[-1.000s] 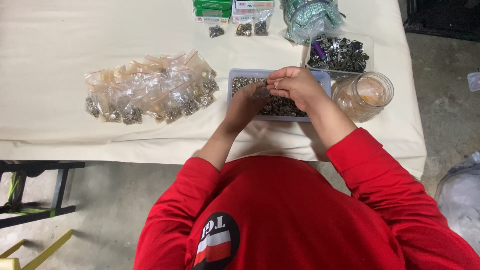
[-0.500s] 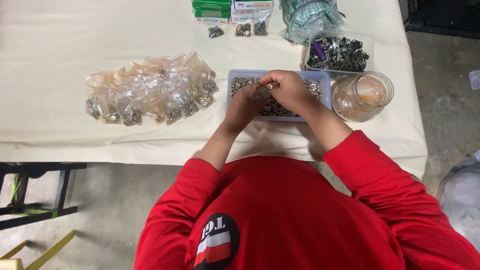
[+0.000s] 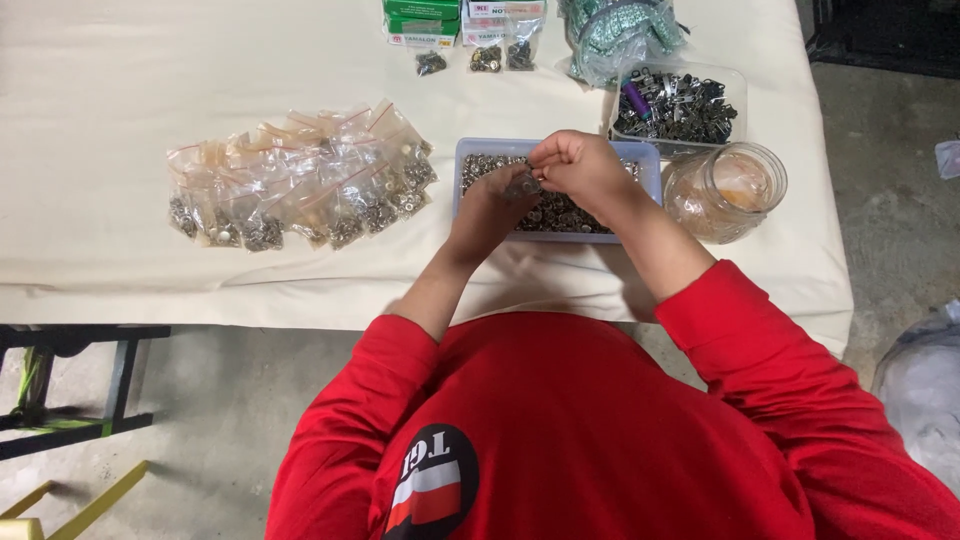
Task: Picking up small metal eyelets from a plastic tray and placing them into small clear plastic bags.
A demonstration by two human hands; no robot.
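Right hand (image 3: 578, 168) now slightly further left over blue tray (image 3: 650, 160) than a second ago — knuckles closer to tray's middle, fingers curled tighter. Left hand (image 3: 495, 205) raised a touch, fingertips meeting right hand's at small metal piece (image 3: 521, 186) — pinch more closed than before. Forearms drawn marginally nearer each other. Exact grip on piece too small to tell.

We have one view, from a camera on the person's head, looking steeply down over red shoulders onto the cloth-covered table (image 3: 120, 150) from fairly near, with floor beside it.
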